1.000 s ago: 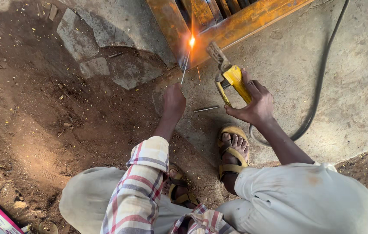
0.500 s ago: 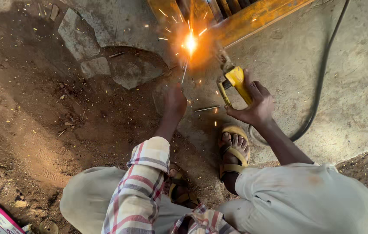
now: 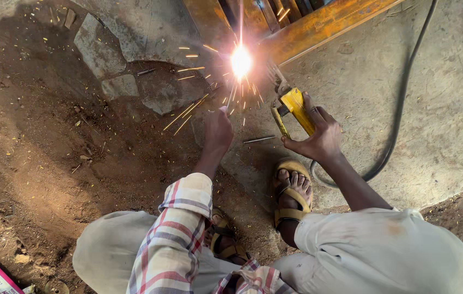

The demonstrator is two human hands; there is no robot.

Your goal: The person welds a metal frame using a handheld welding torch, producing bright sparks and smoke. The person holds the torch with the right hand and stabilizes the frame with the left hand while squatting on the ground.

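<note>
We see a person squatting on the ground, looking down at their own two hands. The right hand [image 3: 318, 136] is closed tight around a yellow welding holder with a metal clamp at its tip [image 3: 291, 109]. The holder points up toward a very bright white spark [image 3: 241, 61], and the spark sits right at the edge of a rusty orange metal frame made of long bars [image 3: 318, 24]. Little glowing streaks fly out from the spark in all directions — many of them fall toward the dirt. The left hand [image 3: 218, 128] reaches out just below the spark, with its back to us, so we cannot tell if it is open or holding something. A thin grey metal rod [image 3: 259, 139] lies on the ground between the two hands. A black cable [image 3: 400, 109] runs from behind the right wrist and curves away over the pale concrete floor [image 3: 449, 136]. The left arm wears a checked sleeve in red, white and grey [image 3: 179, 228]. Both feet are in tan sandals [image 3: 291, 196] — the right one is just below the right hand. Flat grey stones [image 3: 92, 41] lie in the brown dirt on the left.
</note>
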